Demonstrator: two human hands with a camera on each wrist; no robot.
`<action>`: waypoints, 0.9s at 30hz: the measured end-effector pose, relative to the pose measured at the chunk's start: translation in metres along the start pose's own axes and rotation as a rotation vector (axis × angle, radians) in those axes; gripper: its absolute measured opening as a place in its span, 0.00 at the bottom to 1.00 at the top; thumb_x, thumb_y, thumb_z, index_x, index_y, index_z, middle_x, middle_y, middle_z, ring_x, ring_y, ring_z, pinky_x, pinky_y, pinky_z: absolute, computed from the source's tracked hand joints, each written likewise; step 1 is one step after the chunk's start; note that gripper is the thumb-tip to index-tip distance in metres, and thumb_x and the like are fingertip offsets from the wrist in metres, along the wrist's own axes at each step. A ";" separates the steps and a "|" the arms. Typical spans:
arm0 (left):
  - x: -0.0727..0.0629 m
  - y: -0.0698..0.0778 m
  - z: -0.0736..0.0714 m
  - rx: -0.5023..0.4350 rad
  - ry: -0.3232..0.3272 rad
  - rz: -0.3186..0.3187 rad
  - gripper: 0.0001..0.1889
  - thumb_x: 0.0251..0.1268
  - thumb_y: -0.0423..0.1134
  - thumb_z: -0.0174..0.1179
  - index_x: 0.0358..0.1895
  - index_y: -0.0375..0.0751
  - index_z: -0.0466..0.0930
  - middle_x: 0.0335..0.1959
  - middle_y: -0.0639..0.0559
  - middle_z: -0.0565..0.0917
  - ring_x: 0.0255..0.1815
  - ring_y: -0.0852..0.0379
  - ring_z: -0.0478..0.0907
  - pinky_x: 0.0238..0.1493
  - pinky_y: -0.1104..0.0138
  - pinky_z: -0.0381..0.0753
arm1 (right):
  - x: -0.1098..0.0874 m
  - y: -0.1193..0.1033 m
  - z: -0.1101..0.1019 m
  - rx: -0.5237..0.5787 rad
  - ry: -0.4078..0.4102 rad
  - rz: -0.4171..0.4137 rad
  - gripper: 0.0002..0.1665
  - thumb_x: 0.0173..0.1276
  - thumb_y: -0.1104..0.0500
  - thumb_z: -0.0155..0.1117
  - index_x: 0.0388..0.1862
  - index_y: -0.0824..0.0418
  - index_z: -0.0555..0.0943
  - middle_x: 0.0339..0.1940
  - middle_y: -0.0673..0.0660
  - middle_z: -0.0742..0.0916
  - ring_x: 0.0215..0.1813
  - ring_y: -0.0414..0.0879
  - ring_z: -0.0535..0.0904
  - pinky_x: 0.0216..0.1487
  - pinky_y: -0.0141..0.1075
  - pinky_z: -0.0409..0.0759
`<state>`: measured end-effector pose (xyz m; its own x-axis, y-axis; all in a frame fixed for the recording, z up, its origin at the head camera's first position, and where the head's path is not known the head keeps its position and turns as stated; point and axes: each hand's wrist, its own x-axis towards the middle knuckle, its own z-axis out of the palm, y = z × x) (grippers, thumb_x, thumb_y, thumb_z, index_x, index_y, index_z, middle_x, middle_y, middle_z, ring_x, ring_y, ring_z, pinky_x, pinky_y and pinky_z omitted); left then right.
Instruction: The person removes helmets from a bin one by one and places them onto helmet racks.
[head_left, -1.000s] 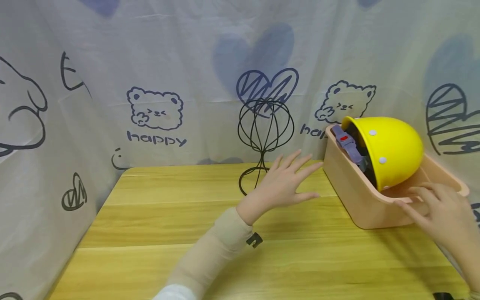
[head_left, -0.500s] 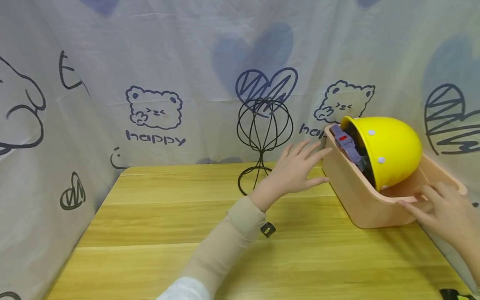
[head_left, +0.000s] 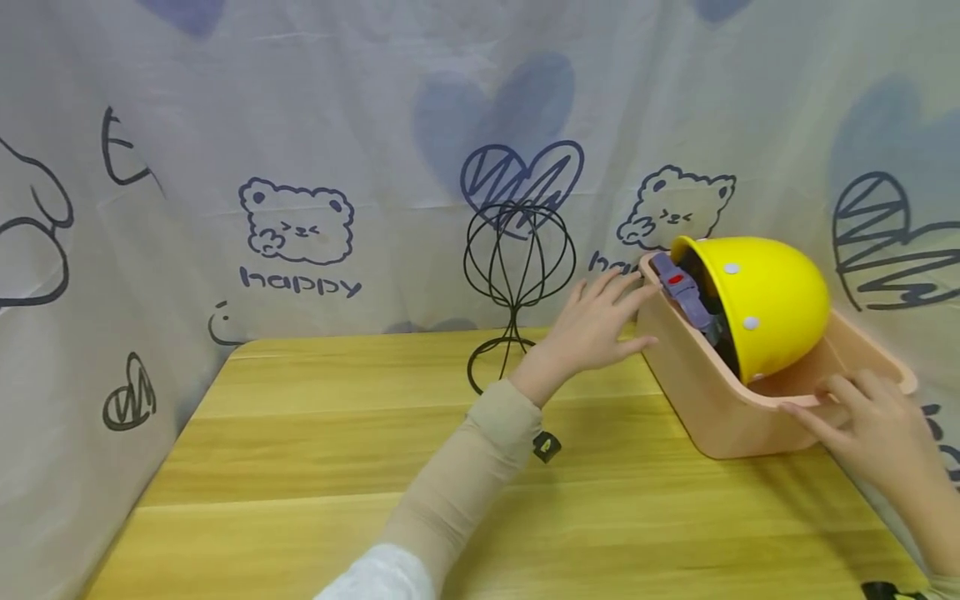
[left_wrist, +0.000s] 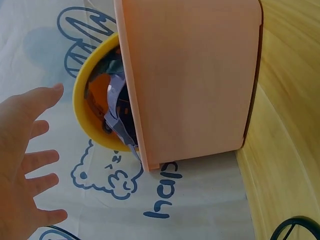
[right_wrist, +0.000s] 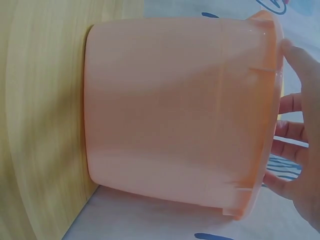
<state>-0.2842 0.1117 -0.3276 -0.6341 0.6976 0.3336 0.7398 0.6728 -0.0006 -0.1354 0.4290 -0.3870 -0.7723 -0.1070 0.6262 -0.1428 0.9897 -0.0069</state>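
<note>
A yellow hard hat point(head_left: 780, 300) lies on its side in a peach plastic bin point(head_left: 690, 392) at the table's right. Its opening faces left, and a purple strap with a red button point(head_left: 686, 292) hangs over the bin's left rim. My left hand point(head_left: 596, 325) hovers beside that rim, fingers spread, holding nothing; in the left wrist view the hand point(left_wrist: 25, 165) is apart from the bin. At the bin's near right rim my right hand point(head_left: 873, 425) holds on, fingers curled over the edge and thumb against it, as the right wrist view shows the hand point(right_wrist: 302, 125).
A black wire stand point(head_left: 517, 283) with a round cage top stands at the back middle, just behind my left wrist. The wooden table point(head_left: 300, 450) meets a printed cloth curtain point(head_left: 405, 167) at the back and sides.
My left hand has moved right and a little away from me, closer to the bin's left rim. My right hand stays at the rim. The head view has shifted slightly.
</note>
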 end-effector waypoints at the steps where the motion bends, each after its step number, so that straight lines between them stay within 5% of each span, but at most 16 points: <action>1: 0.002 0.000 0.001 0.000 -0.001 -0.003 0.37 0.67 0.69 0.45 0.77 0.65 0.50 0.79 0.56 0.54 0.81 0.50 0.47 0.77 0.46 0.52 | 0.000 -0.001 0.001 -0.002 0.004 0.001 0.41 0.58 0.25 0.58 0.31 0.64 0.77 0.32 0.63 0.75 0.33 0.56 0.68 0.32 0.46 0.64; 8: 0.020 -0.001 0.005 -0.010 0.001 -0.021 0.37 0.67 0.68 0.47 0.77 0.66 0.48 0.80 0.59 0.49 0.81 0.51 0.46 0.78 0.45 0.50 | -0.001 -0.004 0.003 0.010 -0.015 0.059 0.31 0.56 0.37 0.71 0.33 0.65 0.76 0.34 0.63 0.74 0.36 0.56 0.66 0.38 0.51 0.63; 20: 0.049 0.000 0.022 -0.034 0.012 -0.065 0.38 0.67 0.65 0.52 0.77 0.66 0.47 0.80 0.62 0.48 0.81 0.53 0.45 0.78 0.47 0.52 | -0.002 -0.002 0.002 0.016 0.017 0.045 0.33 0.56 0.34 0.69 0.34 0.64 0.77 0.31 0.61 0.73 0.33 0.53 0.65 0.34 0.44 0.60; 27: 0.063 0.001 0.033 -0.014 0.022 -0.068 0.40 0.66 0.64 0.53 0.78 0.66 0.45 0.79 0.59 0.51 0.80 0.53 0.48 0.76 0.46 0.57 | -0.004 -0.001 0.007 0.006 0.065 0.015 0.46 0.58 0.20 0.50 0.33 0.64 0.78 0.30 0.61 0.73 0.32 0.52 0.64 0.33 0.44 0.59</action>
<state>-0.3311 0.1646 -0.3375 -0.6782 0.6444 0.3532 0.6980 0.7152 0.0356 -0.1360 0.4275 -0.3949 -0.7326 -0.0860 0.6752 -0.1357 0.9905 -0.0211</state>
